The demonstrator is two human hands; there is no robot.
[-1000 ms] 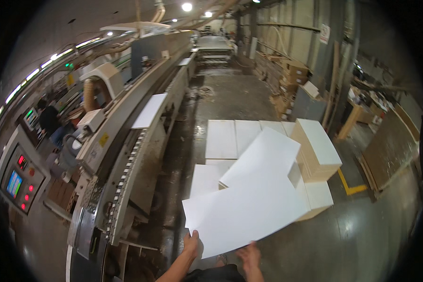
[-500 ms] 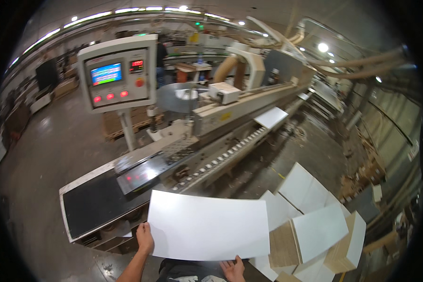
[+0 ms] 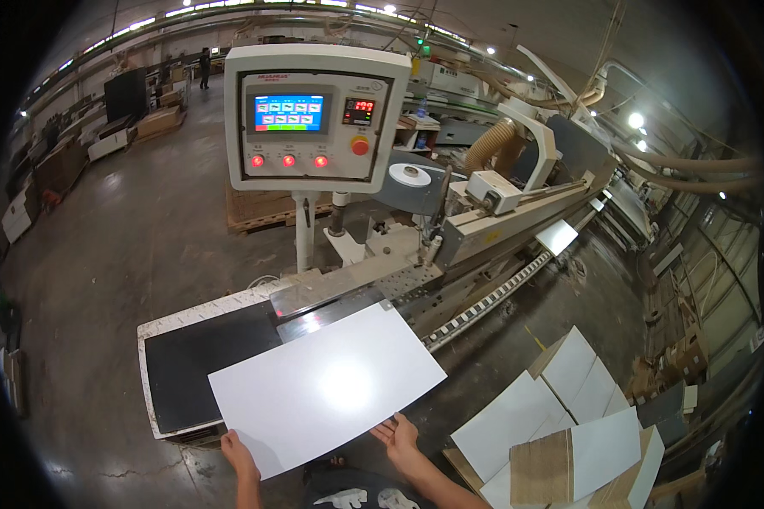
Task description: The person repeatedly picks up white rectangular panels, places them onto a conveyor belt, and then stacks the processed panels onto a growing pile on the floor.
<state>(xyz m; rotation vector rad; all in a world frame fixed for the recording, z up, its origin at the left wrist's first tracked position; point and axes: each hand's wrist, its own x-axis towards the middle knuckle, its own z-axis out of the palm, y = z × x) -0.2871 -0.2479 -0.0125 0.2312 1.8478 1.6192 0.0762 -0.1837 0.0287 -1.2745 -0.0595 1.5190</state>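
Note:
A white rectangular panel [image 3: 327, 386] is held out flat in front of me, its far part over the infeed end of an edge-banding machine [image 3: 518, 229]. My left hand [image 3: 239, 454] is closed on the panel's near left corner. Beneath the near edge, toward the right, my right hand [image 3: 399, 434] grips it with the thumb by the rim. The panel covers part of the metal guide plate [image 3: 348, 310] and of the black infeed table [image 3: 199, 373]. Whether it rests on either, I cannot tell.
A control box [image 3: 314, 81] with a lit screen stands on a post beyond the table. Another white panel [image 3: 557, 237] lies farther along the conveyor track [image 3: 492, 301]. Stacked white panels [image 3: 518, 424] with brown edges are at my lower right. A person [image 3: 205, 68] stands far back.
The held panel has swung so its right end points farther up toward the machine's track. Both hands moved with it, and the view has turned left.

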